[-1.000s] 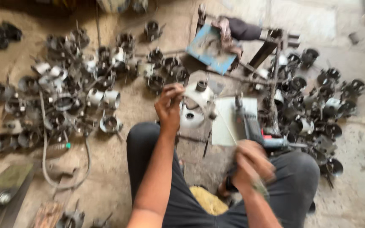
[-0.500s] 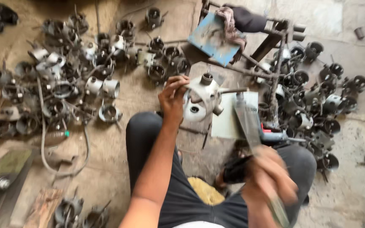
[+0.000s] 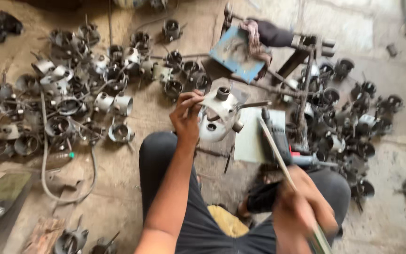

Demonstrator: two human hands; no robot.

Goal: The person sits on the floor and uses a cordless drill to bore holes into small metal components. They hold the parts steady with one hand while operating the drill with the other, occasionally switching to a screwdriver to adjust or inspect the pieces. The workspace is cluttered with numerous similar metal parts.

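Note:
My left hand (image 3: 186, 115) grips a silver metal housing (image 3: 219, 115) with round ports and a short pipe stub, lifted above the floor between my knees. My right hand (image 3: 301, 209) is closed around a long thin rod (image 3: 278, 155) that slants up toward the housing; its tip is near the housing's right side. Whether the rod touches the housing I cannot tell, as the hand is blurred. I sit on the floor in dark trousers.
Several dark metal housings and cups lie in a heap at the left (image 3: 71, 103) and another at the right (image 3: 353, 117). A blue metal plate (image 3: 236, 54) on a frame stands ahead. A power drill (image 3: 278, 141) lies on a pale sheet (image 3: 254, 136). A hose (image 3: 48, 178) curls at the left.
My left hand has picked the silver housing up off the floor and raised it. My right hand has drawn back toward me and now holds the long rod at a slant.

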